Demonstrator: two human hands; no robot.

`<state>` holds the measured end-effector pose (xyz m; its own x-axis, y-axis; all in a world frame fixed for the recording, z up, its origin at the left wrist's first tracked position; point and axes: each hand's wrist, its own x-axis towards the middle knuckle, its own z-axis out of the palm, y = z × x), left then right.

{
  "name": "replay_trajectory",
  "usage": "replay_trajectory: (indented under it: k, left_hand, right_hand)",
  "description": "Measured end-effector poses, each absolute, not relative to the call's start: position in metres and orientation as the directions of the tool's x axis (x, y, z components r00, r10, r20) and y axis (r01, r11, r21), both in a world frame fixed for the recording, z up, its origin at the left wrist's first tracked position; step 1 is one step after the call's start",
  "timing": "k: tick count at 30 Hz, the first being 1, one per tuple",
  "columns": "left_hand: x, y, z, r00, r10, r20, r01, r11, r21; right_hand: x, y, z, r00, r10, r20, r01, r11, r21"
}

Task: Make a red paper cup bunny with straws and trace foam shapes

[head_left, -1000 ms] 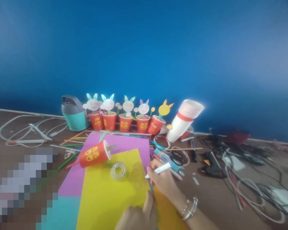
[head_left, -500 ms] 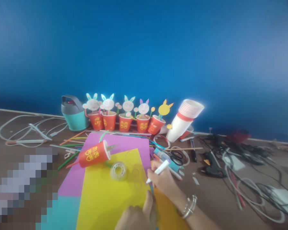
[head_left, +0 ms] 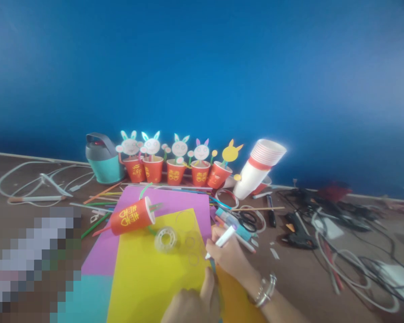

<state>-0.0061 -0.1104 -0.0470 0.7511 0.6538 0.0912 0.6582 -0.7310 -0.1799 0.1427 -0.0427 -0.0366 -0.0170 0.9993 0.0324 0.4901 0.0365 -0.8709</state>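
Note:
My right hand [head_left: 227,253] is closed around a white marker [head_left: 225,237], its tip low over the right edge of a yellow paper sheet [head_left: 148,278]. At the bottom, my left hand [head_left: 193,303] rests on this sheet with the index finger stretched out near the marker tip; its other fingers are partly hidden. Faint drawn circles [head_left: 193,259] show beside the tip. A roll of clear tape [head_left: 165,240] lies on the yellow sheet. Behind it, a red paper cup [head_left: 131,217] lies on its side across purple paper [head_left: 185,200].
Several red cups with paper animal heads [head_left: 175,172] line the blue wall, between a teal lidded container [head_left: 105,163] and a leaning stack of white cups [head_left: 256,172]. To the right are scissors [head_left: 248,221], a glue gun [head_left: 298,235] and tangled cables [head_left: 350,273].
My right hand and the marker have shifted very slightly left and down. My left hand stays in place on the yellow sheet.

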Motion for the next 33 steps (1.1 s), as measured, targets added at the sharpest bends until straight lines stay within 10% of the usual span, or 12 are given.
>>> replay_trajectory:
  k: [33]
  left_hand:
    - [0.0,-0.114,-0.052,0.679,0.707,0.199,0.732,-0.673,-0.108]
  right_hand:
    - [0.14,-0.025,-0.028,0.073,0.993,0.088,0.499,0.04,-0.866]
